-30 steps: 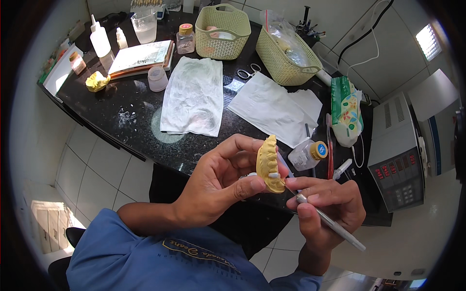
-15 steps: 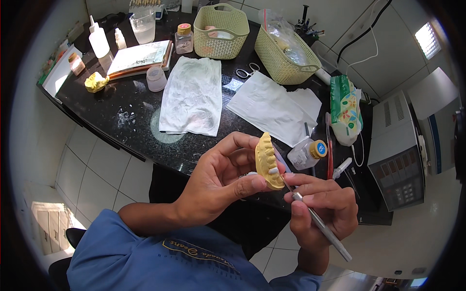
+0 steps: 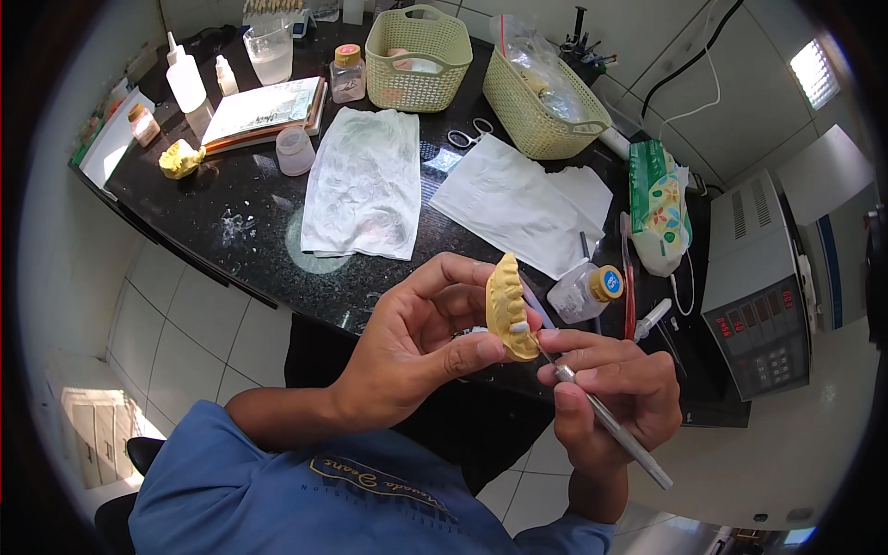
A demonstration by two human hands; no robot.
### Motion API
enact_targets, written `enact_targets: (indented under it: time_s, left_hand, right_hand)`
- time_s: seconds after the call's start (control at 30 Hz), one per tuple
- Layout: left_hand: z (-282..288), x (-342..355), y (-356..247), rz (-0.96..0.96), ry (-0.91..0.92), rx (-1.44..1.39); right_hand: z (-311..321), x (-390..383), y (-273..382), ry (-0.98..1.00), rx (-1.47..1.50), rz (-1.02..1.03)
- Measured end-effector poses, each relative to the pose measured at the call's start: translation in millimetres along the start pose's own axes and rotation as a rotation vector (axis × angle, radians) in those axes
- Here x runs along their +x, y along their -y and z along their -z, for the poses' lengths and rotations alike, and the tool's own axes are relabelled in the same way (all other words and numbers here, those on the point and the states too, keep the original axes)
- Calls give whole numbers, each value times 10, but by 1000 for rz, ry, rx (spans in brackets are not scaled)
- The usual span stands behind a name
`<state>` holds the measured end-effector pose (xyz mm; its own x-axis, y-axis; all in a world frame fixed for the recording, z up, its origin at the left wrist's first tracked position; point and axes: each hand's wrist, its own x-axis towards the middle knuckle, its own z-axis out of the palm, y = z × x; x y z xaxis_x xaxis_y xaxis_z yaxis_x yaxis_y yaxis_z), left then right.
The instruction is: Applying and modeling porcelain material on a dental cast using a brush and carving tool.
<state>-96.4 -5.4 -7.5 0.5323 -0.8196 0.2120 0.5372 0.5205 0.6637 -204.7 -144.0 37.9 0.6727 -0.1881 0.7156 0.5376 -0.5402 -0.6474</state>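
Note:
Between the thumb and fingers of my left hand (image 3: 421,319) is a yellow dental model (image 3: 505,301), held upright with its row of teeth facing right. One tooth on it, low in the row, is white (image 3: 519,326). My right hand (image 3: 620,388) grips a silver metal-handled carving knife (image 3: 615,427) like a pen. Its thin tip meets or nearly meets the lower right edge of the model; exact contact cannot be made out. Right of the model, a clear jar with a gold lid (image 3: 585,291) lies tilted on the black worktop.
White cloths (image 3: 361,185) and paper towels (image 3: 518,203) lie across the black worktop (image 3: 250,245). Behind them stand two pale green baskets (image 3: 416,79), scissors (image 3: 470,134) and a notebook (image 3: 264,111). A yellow model piece (image 3: 181,159) sits far left; a control unit (image 3: 758,319) stands right.
The model and both hands hold nearly the same place. The knife and right hand have shifted very slightly, and the whole view has moved a little.

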Motion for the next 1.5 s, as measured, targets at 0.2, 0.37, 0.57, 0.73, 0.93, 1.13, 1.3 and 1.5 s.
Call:
enact_targets:
  time_s: [0.2, 0.37, 0.57, 0.73, 0.93, 1.13, 1.3, 1.5]
  left_hand:
    - [-10, 1, 10, -2, -6, -15]
    - [-11, 0, 20, -11, -5, -24]
    - [-31, -13, 28, -19, -30, 21]
    - [-10, -20, 47, -54, 18, 78]
    - [24, -20, 37, -103, 89, 152]
    - [46, -1, 28, -80, 103, 196]
    - [46, 9, 35, -82, 94, 206]
    - [40, 10, 33, -72, 67, 201]
  right_hand:
    - [-25, -21, -4, -33, -3, 3]
    - [-21, -25, 7, -56, 19, 26]
    - [111, 77, 85, 58, -168, -36]
    - [43, 168, 124, -3, 122, -388]
    - [55, 265, 149, 67, 179, -530]
    - [84, 285, 114, 115, 179, -600]
    - [103, 298, 101, 130, 191, -638]
    - [110, 303, 81, 148, 152, -643]
